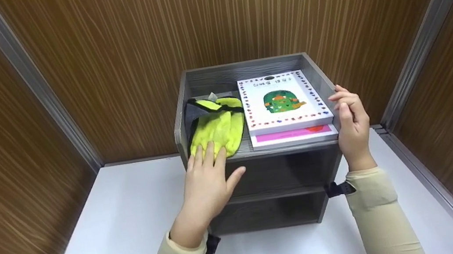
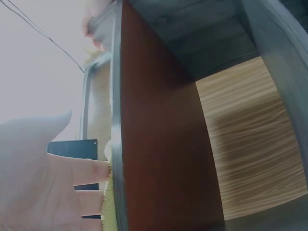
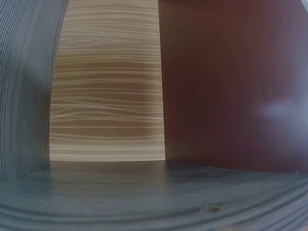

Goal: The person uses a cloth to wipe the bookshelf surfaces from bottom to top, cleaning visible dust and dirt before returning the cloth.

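A grey wood-grain shelf unit [image 1: 263, 197] stands on the white surface. In the left part of its top tray lies a fuzzy yellow-green cloth item [image 1: 220, 130] with black trim and a dark grey part. My left hand [image 1: 207, 182] rests on its near edge, fingers straight and thumb spread; the left wrist view shows the fingertips against the yellow fabric [image 2: 109, 202]. My right hand [image 1: 353, 127] holds the top edge of the right side panel, its fingers bent over it. Beside the cloth, a white book [image 1: 278, 102] with a green picture lies on a pink-and-white book [image 1: 294, 135].
Below the tray are open compartments; the wood-patterned back wall [image 3: 106, 96] shows through in the right wrist view. Brown wood-patterned walls [image 1: 237, 14] stand behind and at both sides. The white surface [image 1: 139, 201] extends around the unit.
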Tool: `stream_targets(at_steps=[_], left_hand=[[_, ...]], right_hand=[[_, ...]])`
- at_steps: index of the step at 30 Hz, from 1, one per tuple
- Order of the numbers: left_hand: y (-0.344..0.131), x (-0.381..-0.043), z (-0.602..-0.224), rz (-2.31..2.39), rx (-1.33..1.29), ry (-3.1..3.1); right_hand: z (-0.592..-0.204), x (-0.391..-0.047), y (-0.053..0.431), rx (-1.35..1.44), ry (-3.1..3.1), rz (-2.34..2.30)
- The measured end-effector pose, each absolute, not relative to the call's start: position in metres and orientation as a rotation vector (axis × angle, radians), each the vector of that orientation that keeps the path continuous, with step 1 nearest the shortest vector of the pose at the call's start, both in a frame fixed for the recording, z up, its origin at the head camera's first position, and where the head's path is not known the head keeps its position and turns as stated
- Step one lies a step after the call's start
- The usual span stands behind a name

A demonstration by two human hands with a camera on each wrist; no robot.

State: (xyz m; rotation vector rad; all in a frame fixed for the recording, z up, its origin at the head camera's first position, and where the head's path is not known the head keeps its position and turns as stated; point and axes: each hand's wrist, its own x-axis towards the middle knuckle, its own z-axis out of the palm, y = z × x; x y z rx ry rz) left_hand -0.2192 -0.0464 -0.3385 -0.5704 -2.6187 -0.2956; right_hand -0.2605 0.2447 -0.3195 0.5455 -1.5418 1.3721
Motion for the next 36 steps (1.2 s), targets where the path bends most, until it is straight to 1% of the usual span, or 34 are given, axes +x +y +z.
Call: stream_targets(at_steps=[8,18,23,29,36], left_hand=[[-0.045,-0.208,-0.345,-0.291,-0.577,-2.583],[-0.012,-0.202,-0.348,-0.182,-0.491,-2.65],[-0.005,-0.201,-0.346,-0.167,-0.498,-2.65],[-0.017,-0.207,-0.331,-0.281,-0.522,-2.758],[-0.035,-0.219,-0.323,-0.312,-0.469,-2.747]], right_hand=[[-0.32,-0.26,0.246,0.534,-1.549,1.349],[-0.319,-0.261,0.245,0.542,-1.54,1.359],[-0.319,-0.259,0.244,0.538,-1.539,1.364],[-0.318,-0.259,0.244,0.543,-1.548,1.361],[-0.32,-0.262,0.249,0.566,-1.533,1.346]])
